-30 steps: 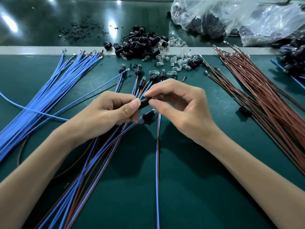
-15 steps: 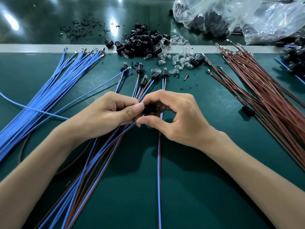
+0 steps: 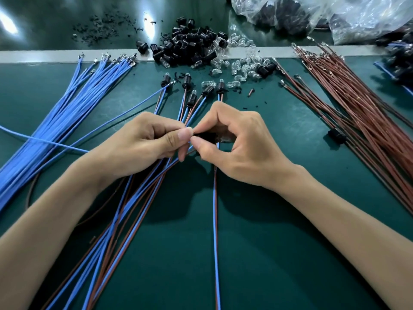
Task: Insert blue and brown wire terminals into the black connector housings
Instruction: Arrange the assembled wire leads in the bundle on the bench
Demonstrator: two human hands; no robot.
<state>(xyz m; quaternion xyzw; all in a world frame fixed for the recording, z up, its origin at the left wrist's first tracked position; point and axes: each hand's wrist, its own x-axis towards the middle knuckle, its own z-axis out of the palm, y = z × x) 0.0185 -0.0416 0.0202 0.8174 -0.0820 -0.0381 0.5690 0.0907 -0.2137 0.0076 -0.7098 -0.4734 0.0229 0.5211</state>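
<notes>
On the green worktop [image 3: 279, 242], our left hand [image 3: 143, 142] pinches a light, floppy blue wire [image 3: 190, 149] in its fingers [image 3: 178, 138] near the hidden terminal end, best held there, while our right hand [image 3: 243, 151] clasps the small, stiff black connector housing [image 3: 209, 137] by its sides, just above mid-worktop.

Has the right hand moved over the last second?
Yes. Measured against the lone black housing on the mat, the right hand has shifted left and slightly nearer the person, its fingertips now meeting the left hand.
</notes>
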